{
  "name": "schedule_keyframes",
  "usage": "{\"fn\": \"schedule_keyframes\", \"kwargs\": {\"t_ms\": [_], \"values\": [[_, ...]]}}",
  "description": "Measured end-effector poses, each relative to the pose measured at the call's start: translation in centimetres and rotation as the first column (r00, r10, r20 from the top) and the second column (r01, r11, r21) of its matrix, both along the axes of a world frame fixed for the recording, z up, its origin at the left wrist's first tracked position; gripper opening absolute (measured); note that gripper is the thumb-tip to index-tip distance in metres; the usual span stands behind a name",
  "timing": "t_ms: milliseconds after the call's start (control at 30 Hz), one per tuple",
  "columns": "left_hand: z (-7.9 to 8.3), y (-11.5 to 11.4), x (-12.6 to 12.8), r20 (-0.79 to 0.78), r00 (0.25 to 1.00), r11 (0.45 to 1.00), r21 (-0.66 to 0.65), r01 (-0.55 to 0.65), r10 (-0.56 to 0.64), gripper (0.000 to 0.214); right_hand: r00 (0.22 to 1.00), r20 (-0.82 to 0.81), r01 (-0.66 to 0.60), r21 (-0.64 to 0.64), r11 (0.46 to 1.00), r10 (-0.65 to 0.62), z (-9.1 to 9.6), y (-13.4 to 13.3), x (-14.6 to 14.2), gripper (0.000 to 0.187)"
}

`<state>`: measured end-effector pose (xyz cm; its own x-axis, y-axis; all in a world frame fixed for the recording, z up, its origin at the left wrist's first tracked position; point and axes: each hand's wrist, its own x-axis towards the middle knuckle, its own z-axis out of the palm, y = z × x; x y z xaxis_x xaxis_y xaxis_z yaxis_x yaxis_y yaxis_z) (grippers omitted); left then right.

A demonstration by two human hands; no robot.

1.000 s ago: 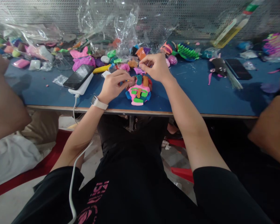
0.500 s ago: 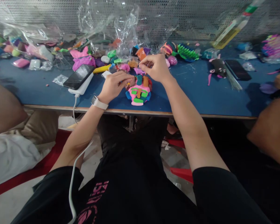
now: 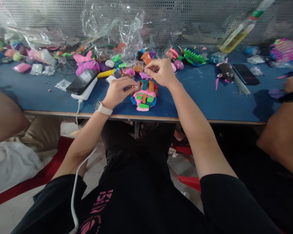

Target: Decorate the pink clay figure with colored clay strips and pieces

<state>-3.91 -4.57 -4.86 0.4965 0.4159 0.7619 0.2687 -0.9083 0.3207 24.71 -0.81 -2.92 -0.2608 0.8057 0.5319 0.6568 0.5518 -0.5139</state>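
A pink clay figure (image 3: 144, 97) with green, orange and teal pieces lies near the front edge of the blue table (image 3: 200, 97). My left hand (image 3: 119, 91), with a white watch on the wrist, rests curled at the figure's left top, its fingertips pinched against the clay. My right hand (image 3: 161, 71) hovers just behind the figure with its fingers pinched on a tiny bit of something I cannot make out.
A phone (image 3: 82, 81) lies on a white power bank with a cable hanging down. Clay lumps, wrappers and clear plastic bags (image 3: 112, 29) crowd the back. A black clay mouse (image 3: 225, 71) and another phone (image 3: 245, 73) lie right. Other people's arms flank both sides.
The person's arm at left pulled back off the table. My hands stayed nearly still at the figure.
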Motion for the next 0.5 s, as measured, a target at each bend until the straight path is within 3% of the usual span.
{"fn": "schedule_keyframes", "kwargs": {"t_ms": [200, 500], "values": [[-0.19, 0.25, 0.16, 0.012, 0.999, 0.999, 0.019, -0.039, 0.039, 0.032, 1.000, -0.003, 0.000, -0.012, 1.000, 0.000, 0.00, -0.04, -0.05, 0.068], [0.07, 0.17, -0.04, -0.018, 0.998, 0.998, -0.006, -0.057, 0.057, 0.036, 1.000, -0.009, -0.016, 0.017, 1.000, 0.016, -0.25, 0.20, 0.05, 0.060]]}}
